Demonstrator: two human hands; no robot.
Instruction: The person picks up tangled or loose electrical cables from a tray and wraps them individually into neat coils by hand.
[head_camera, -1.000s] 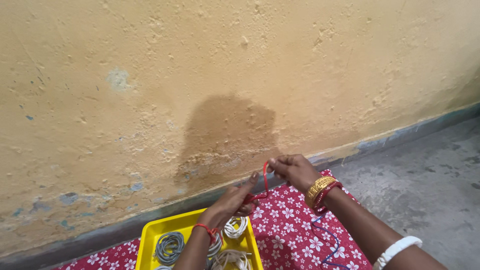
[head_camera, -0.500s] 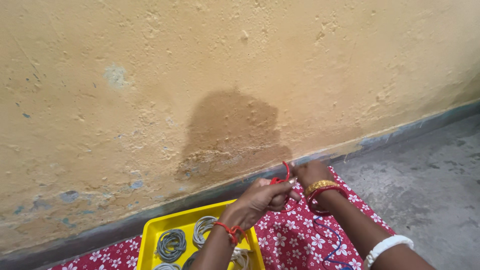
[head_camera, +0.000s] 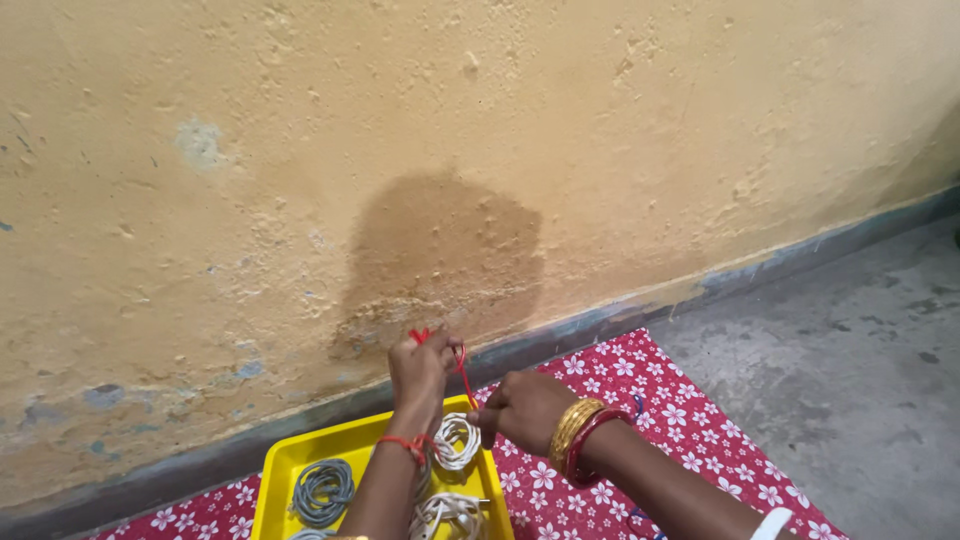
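Hands (head_camera: 418, 368) (head_camera: 525, 410) stretch red cord (head_camera: 461, 372) above yellow tray (head_camera: 290, 462), near wall (head_camera: 500, 130).

Coils (head_camera: 322, 492) in tray (head_camera: 275, 472), left of cloth (head_camera: 690, 420)

I see a red thread band (head_camera: 404, 446) on my left wrist; gold and red bangles (head_camera: 577, 439) at three o'clock on my right.

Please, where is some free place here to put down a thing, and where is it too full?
Free: the flowered cloth right of the right hand, and the grey floor beyond it. Crowded: the yellow tray, filled with cord coils, under the left hand holding the red cord.
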